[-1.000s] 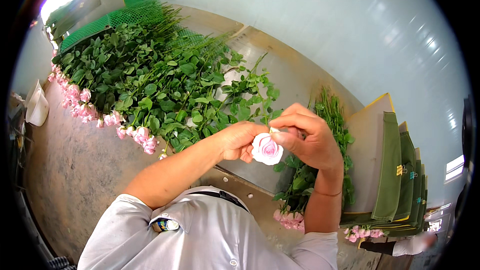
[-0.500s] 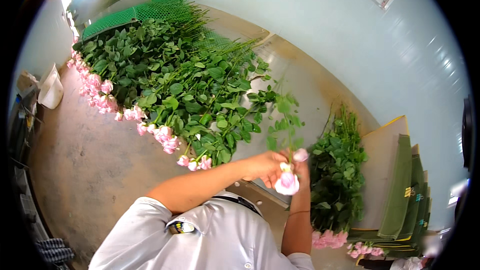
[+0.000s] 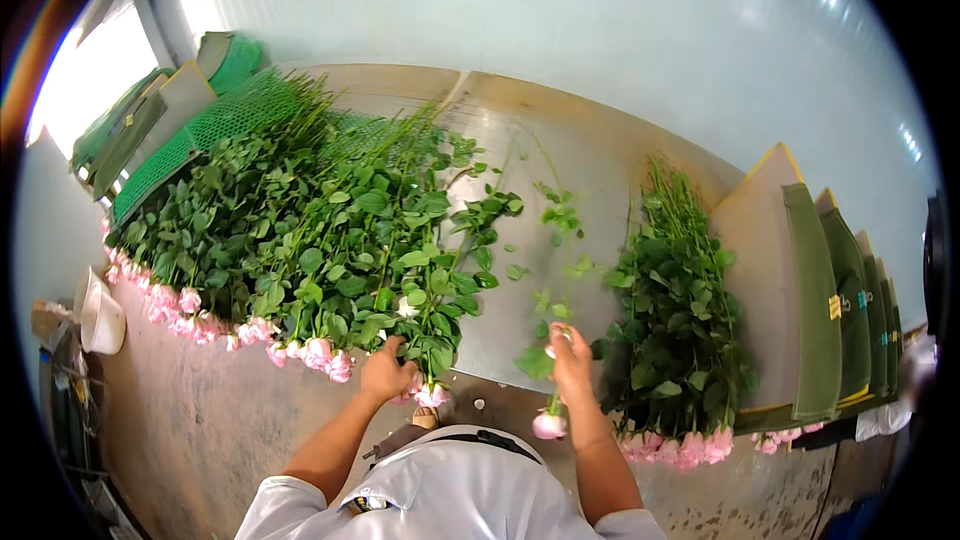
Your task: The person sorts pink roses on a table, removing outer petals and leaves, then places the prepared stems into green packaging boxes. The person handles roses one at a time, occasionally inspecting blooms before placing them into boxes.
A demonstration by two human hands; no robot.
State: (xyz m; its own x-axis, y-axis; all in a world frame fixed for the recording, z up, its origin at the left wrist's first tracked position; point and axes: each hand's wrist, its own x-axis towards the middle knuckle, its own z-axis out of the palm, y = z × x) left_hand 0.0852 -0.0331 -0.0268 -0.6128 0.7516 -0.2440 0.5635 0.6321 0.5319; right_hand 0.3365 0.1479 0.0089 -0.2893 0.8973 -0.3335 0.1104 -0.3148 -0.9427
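The right hand (image 3: 573, 365) pinched one pink rose (image 3: 549, 426) by its stem, bloom just below. The left hand (image 3: 387, 376), earlier beside the right, had moved to the heaped roses (image 3: 310, 285); its grip was unclear. Between both hands, bare tabletop (image 3: 500, 330) ran to its near edge; a second pile (image 3: 680, 310) lay rightward.

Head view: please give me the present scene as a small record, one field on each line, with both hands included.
Left hand: at near edge of left pile; grip hidden
Right hand: holds a rose, bloom toward the person
Left pile: pink roses, green mesh at its far side
Right pile: pink roses, beside panels
Table: grey, under both piles
Tub: white, far left
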